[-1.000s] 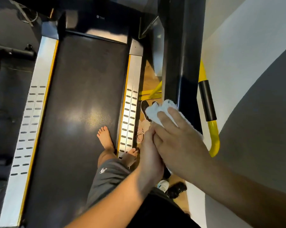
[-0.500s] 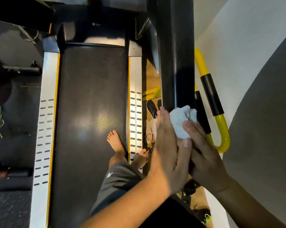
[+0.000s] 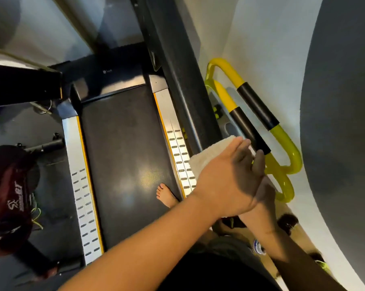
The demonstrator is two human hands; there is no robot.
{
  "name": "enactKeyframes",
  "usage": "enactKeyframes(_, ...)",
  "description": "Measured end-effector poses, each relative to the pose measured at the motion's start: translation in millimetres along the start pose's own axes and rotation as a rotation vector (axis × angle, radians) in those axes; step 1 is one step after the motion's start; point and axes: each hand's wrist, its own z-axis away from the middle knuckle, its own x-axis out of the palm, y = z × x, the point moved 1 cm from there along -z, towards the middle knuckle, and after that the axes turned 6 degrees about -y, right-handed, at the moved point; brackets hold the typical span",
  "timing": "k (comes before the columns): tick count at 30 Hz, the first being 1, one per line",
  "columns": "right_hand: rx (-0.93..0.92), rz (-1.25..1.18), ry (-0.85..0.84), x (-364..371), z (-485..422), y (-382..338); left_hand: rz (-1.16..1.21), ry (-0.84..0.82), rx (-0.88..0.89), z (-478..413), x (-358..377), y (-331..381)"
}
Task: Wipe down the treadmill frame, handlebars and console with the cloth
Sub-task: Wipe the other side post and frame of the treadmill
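Underfoot, black treadmill belt (image 3: 124,154), grey-white wall (image 3: 261,38)

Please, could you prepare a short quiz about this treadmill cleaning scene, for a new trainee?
1. True or false: the left hand lies with straight fingers on the white terry cloth.
2. Which colour are the foam sleeves on the yellow tube handlebars? A red, B black, C white.
3. Fill in: a bare ___ stands on the black running belt.
Key: 1 true; 2 B; 3 foot.
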Motion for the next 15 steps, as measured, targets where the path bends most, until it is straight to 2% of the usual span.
enactKeyframes(2, -0.046, -0.035, 0.175, -5.1, -4.2, 4.5, -0.031, -0.04, 0.062, -14.8, 0.7, -6.3)
enactKeyframes(3, -0.087, -0.044, 0.153, -5.9, -5.4, 1.0, -0.017, -0.043, 0.101, -19.5, 0.9, -8.7)
enactKeyframes(4, -0.033, -0.221, 0.132, -4.9, -3.8, -4.2, -0.017, -0.042, 0.125, -22.8, 1.2, -9.3)
enactKeyframes(6, -0.029, -0.314, 0.217, -7.3, -0.4, -1.9, -0.158, -0.093, 0.139, -23.9, 4.5, -7.5)
enactKeyframes(8, 0.079, -0.62, 0.07, -6.0, 10.6, -6.8, -0.332, -0.16, 0.102, -9.8, 11.2, -3.0)
enactKeyframes(9, 0.094, -0.661, 0.03, -1.6, 18.4, -7.0, -0.392, -0.161, 0.097, 1.4, 14.9, -1.4)
enactKeyframes(11, 0.014, -0.566, 0.051, 6.3, 30.1, -10.1, -0.442, -0.127, 0.131, 26.2, 19.3, -0.7)
enactKeyframes(15, -0.144, -0.158, 0.197, 4.0, 29.0, -12.7, -0.391, -0.003, 0.166, 59.7, 22.3, -17.2)
